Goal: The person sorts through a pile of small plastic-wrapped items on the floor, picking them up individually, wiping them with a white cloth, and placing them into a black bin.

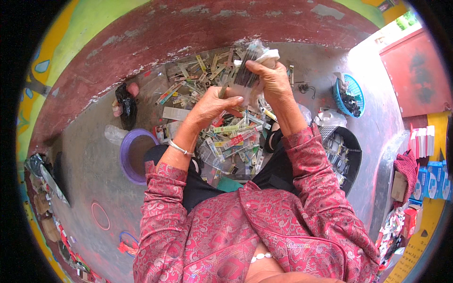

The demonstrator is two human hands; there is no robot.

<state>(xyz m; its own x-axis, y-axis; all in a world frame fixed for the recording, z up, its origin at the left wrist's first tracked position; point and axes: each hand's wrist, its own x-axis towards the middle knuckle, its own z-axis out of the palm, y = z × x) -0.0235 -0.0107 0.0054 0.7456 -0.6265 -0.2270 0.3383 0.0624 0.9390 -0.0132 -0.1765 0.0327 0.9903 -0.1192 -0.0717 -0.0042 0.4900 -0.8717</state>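
Above the pile, my right hand (272, 81) grips a bundle of thin dark sticks (245, 75) in clear plastic, its thumb pressed across them. White crumpled cloth or plastic (269, 55) pokes out beside the same fingers. My left hand (212, 104) is at the bundle's lower end, thumb stretched toward it and fingers curled; a narrow strip shows by the fingers, but what they hold is not clear. Below both hands lies a heap of narrow clear packets (231, 137) with coloured labels, spread over the floor between my legs and toward the wall.
A purple tub (126, 162) stands left of my leg, with a black plastic bag (126, 106) beyond it. At right are a dark round container (351, 162) of packets and a blue basket (359, 94) with black items. A red wall (188, 28) closes the far side.
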